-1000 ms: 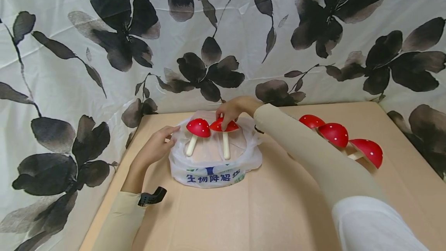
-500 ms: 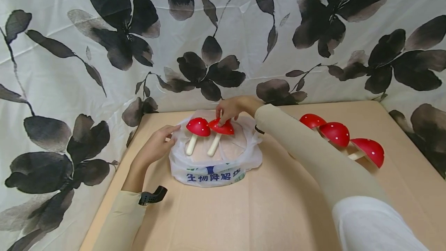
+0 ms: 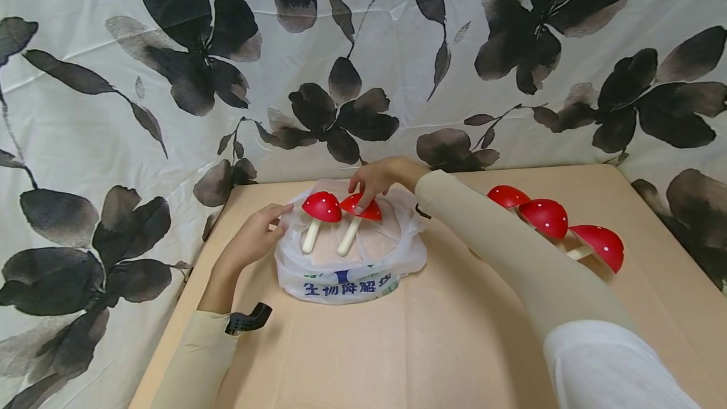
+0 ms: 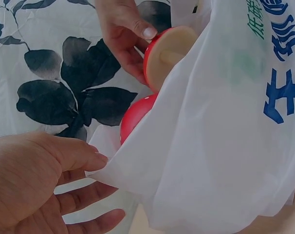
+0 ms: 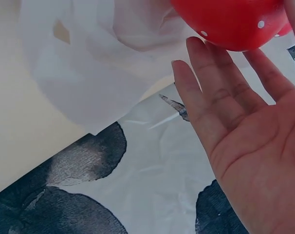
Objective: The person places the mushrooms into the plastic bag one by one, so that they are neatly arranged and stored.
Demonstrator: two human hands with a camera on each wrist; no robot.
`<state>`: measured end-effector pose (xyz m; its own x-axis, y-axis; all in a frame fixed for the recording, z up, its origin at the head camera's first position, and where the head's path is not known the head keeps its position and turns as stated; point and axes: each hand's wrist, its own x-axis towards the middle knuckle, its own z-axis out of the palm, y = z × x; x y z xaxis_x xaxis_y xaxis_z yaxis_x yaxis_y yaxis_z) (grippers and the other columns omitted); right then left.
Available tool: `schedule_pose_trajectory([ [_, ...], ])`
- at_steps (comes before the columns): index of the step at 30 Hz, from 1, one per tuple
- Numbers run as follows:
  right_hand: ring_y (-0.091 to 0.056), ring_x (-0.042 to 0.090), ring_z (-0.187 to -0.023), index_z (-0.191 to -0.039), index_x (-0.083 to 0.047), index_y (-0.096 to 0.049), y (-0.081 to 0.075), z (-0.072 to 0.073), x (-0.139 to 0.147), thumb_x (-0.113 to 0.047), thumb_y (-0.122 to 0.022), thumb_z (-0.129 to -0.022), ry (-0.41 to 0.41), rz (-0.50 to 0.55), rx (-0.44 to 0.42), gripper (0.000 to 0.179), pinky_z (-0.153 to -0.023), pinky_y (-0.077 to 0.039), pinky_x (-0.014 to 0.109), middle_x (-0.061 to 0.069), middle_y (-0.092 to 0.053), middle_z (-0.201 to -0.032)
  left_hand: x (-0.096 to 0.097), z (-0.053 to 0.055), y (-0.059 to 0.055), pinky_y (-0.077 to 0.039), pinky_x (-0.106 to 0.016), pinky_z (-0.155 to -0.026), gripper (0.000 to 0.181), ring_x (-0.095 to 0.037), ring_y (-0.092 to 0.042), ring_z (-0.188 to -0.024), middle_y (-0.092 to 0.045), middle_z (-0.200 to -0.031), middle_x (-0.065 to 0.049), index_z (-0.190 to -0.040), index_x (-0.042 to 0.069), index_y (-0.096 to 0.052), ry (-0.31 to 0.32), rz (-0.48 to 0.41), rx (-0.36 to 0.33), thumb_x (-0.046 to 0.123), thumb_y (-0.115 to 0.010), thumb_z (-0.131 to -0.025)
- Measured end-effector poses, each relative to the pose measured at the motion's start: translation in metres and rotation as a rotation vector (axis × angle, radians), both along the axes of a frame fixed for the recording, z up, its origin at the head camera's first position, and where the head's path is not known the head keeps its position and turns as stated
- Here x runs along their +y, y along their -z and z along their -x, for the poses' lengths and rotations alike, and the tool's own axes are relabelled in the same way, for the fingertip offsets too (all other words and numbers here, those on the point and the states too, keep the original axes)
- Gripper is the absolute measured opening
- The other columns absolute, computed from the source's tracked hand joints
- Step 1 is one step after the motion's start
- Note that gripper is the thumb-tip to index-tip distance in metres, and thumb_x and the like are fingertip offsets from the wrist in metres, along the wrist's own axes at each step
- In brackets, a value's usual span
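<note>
Glossy red, white-dotted, dome-capped mushroom with a cream stem, one piece: lying aslant over the bag, stem pointing toward the person; whether it is resting inside the mouth or on the upper film is not showing clearly. Right hand: holding that cap, its grip narrow, thumb pressing on the dome. Matching red-capped mushroom, one piece: lying just to the left, stem nearly parallel. White translucent plastic bag with blue lettering: spreading slackly beneath both. Left hand: pinching the bag's left edge, its grip narrow. Handling note, by judgement: the right hand is seemingly settling its piece beside the neighbour; good practice is holding the thin film steady, not knocking the caps, and loosening only once the rounded dome, likely prone to rolling, is sitting stably. Three further red-capped mushrooms: lying at right, partly behind the beige sleeve. Pale wood-toned tabletop: carrying bag and mushrooms.
</note>
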<state>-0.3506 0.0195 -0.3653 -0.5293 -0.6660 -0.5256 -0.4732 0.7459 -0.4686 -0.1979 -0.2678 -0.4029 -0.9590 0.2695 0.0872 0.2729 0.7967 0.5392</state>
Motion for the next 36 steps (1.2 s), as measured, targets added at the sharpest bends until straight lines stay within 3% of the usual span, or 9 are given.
schedule_pose_trajectory([
  [8, -0.057, 0.021, -0.117, -0.143, -0.017, -0.05, 0.007, -0.004, 0.001, -0.031, -0.082, -0.083, -0.082, -0.027, 0.096, 0.069, -0.095, -0.055, 0.032, 0.003, -0.06, -0.132, 0.001, -0.001, 0.0, -0.053, -0.055, -0.096, 0.047, -0.039, -0.061, -0.115, -0.058, -0.138, -0.021, -0.146, -0.003, -0.051, -0.001, 0.0, -0.014, 0.002, -0.058, -0.099],
  [17, -0.058, 0.025, -0.115, -0.141, -0.008, -0.05, 0.006, -0.001, 0.001, -0.024, -0.079, -0.087, -0.017, 0.076, 0.162, 0.063, -0.095, -0.055, 0.033, 0.01, -0.061, -0.13, 0.003, 0.0, 0.001, -0.052, -0.054, -0.097, 0.047, -0.038, -0.061, -0.116, -0.058, -0.138, -0.022, -0.146, -0.002, -0.051, -0.01, 0.012, -0.021, 0.003, -0.059, -0.099],
  [22, -0.06, 0.025, -0.115, -0.141, -0.007, -0.053, 0.006, 0.004, 0.003, -0.025, -0.079, -0.088, -0.051, 0.108, 0.202, 0.061, -0.095, -0.055, 0.032, 0.012, -0.062, -0.131, 0.002, 0.0, 0.002, -0.052, -0.054, -0.098, 0.047, -0.038, -0.06, -0.116, -0.058, -0.138, -0.022, -0.146, -0.002, -0.051, -0.017, 0.012, -0.025, 0.003, -0.059, -0.1],
  [26, -0.06, 0.024, -0.114, -0.139, -0.008, -0.056, 0.002, 0.005, 0.008, -0.024, -0.08, -0.087, -0.059, 0.12, 0.233, 0.059, -0.094, -0.056, 0.032, 0.011, -0.063, -0.131, 0.002, -0.001, 0.002, -0.052, -0.054, -0.097, 0.048, -0.038, -0.06, -0.117, -0.058, -0.139, -0.022, -0.146, -0.002, -0.051, -0.017, 0.013, -0.024, 0.003, -0.059, -0.1],
  [36, -0.061, 0.025, -0.114, -0.139, -0.008, -0.058, -0.018, -0.007, 0.034, -0.018, -0.076, -0.09, -0.058, 0.106, 0.207, 0.053, -0.095, -0.056, 0.037, 0.011, -0.063, -0.131, 0.006, -0.003, -0.002, -0.052, -0.055, -0.096, 0.047, -0.04, -0.061, -0.116, -0.057, -0.139, -0.022, -0.146, -0.002, -0.051, -0.005, 0.004, -0.016, 0.002, -0.058, -0.099],
])
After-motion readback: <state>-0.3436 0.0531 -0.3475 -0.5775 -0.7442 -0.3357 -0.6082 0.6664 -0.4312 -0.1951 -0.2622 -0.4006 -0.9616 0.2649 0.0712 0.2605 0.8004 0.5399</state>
